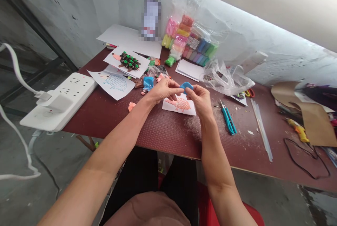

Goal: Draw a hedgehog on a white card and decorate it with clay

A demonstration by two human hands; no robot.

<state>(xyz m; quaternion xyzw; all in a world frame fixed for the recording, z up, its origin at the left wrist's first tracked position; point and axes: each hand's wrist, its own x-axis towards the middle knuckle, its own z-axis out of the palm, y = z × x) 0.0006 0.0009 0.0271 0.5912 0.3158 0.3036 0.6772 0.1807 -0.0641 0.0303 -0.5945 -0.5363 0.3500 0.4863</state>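
A flattened piece of blue modelling clay (pixel 186 86) is held up between both hands over the table. My left hand (pixel 164 90) pinches its left edge with the fingertips. My right hand (pixel 199 97) grips its right side between thumb and fingers. Just below lies a white card (pixel 190 110) with an orange hedgehog drawing, partly covered by the hands. Near my left wrist are a blue clay packet (pixel 148 83) and a lump of peach clay (pixel 131 106).
Left are a blue hedgehog drawing (pixel 113 84), a finished hedgehog card (pixel 129 61) and a white power strip (pixel 60 103). Bagged coloured clay (pixel 181 38) leans on the wall. A teal utility knife (pixel 228 118), clear glue sticks (pixel 261 129) and a yellow glue gun (pixel 298 130) lie right.
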